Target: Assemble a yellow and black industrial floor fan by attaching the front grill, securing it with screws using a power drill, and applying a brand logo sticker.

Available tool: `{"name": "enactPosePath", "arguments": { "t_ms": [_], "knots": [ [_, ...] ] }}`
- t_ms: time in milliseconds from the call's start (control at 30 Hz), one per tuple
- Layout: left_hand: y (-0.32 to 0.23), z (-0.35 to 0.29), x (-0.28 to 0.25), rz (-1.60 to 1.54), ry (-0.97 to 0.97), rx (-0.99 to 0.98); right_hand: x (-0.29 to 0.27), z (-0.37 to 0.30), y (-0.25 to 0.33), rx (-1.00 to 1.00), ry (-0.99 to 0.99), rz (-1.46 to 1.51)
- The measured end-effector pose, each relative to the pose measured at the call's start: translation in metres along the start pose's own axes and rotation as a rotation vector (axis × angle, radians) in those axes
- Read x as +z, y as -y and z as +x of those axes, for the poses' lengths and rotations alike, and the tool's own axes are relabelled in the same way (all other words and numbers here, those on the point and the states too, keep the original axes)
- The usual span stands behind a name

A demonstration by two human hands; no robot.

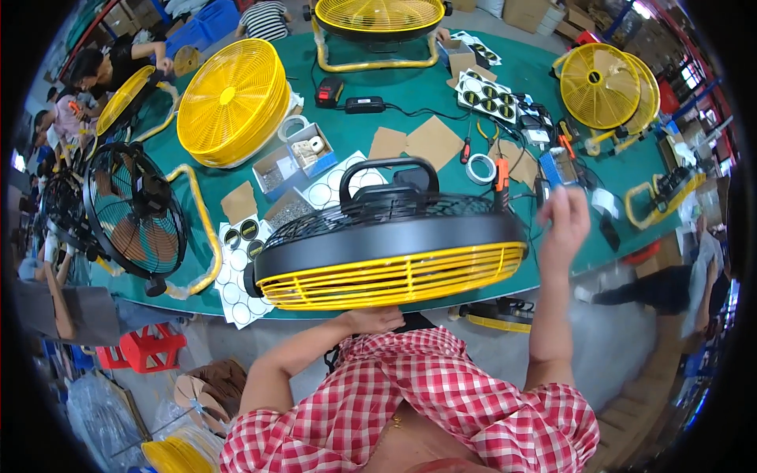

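Observation:
A large round fan [390, 251] with a black drum, a yellow wire grille and a black carrying handle lies tilted at the table's near edge. Its grille side faces me. Just under the grille's lower edge is my left hand [374, 320], fingers stretched to the right and partly hidden; whether it bears the fan's weight is unclear. My right hand [564, 214] is raised to the right of the fan, apart from it. Its fingers are curled together, and anything between them is too small to make out. An orange-handled power driver [501, 183] lies beyond the fan, left of that hand.
The green table [339, 134] carries a yellow fan drum [230, 102], a black fan [134, 213], boxes of small parts [277, 173], a tape roll [480, 168], sticker sheets [236, 288] and cables. Another yellow fan [603, 85] stands far right. A co-worker [118, 67] works at far left. Red stools [150, 347] stand on the floor.

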State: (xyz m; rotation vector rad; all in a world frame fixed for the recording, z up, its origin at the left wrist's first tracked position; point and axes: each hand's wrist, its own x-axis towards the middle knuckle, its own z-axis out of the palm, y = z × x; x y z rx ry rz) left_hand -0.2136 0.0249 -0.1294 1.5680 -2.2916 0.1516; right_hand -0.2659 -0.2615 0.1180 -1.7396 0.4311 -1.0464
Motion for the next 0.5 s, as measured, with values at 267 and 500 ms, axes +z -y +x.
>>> {"name": "enactPosePath", "arguments": {
  "t_ms": [267, 500],
  "knots": [
    [-0.031, 0.023, -0.202, -0.723, 0.552, -0.986, 0.171, 0.051, -0.109, 0.114, 1.405, 0.025],
    [-0.016, 0.087, -0.329, -0.547, -0.381, -0.803, 0.272, 0.002, -0.163, 0.141, 2.111, 0.683]
  ]
}}
